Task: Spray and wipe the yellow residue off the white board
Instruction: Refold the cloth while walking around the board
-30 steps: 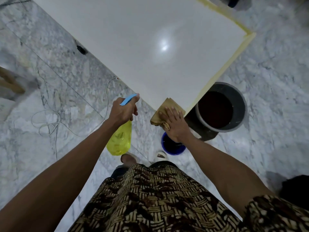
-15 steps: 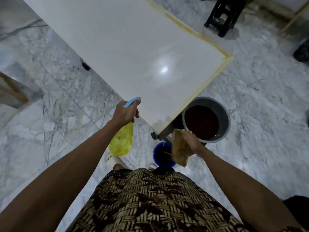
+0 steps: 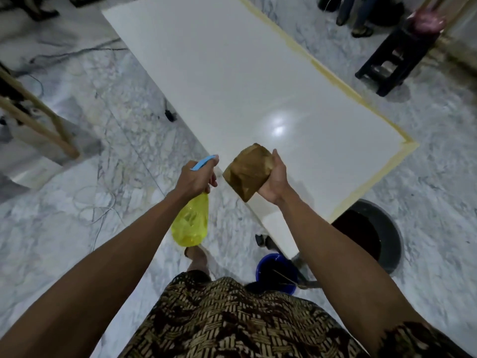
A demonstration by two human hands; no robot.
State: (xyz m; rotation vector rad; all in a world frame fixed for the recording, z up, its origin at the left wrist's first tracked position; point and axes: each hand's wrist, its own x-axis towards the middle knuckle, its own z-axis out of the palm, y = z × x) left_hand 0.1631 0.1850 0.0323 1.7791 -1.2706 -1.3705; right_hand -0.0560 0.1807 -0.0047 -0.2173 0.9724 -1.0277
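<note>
A person's left hand (image 3: 197,178) grips a yellow spray bottle (image 3: 191,223), nozzle aimed at the folded brown cloth (image 3: 249,170) cupped in the right hand (image 3: 275,180), apparently to wet it before wiping. The white board (image 3: 232,81) stretches toward 12 o'clock; yellow residue (image 3: 374,177) lines its 3 o'clock edges, with a dark bucket (image 3: 392,239) just beside them and bare board to sweep across.

You see a dim scene, overhead glare on the white board (image 3: 258,86), and wide-angle bending at the soft edges.
</note>
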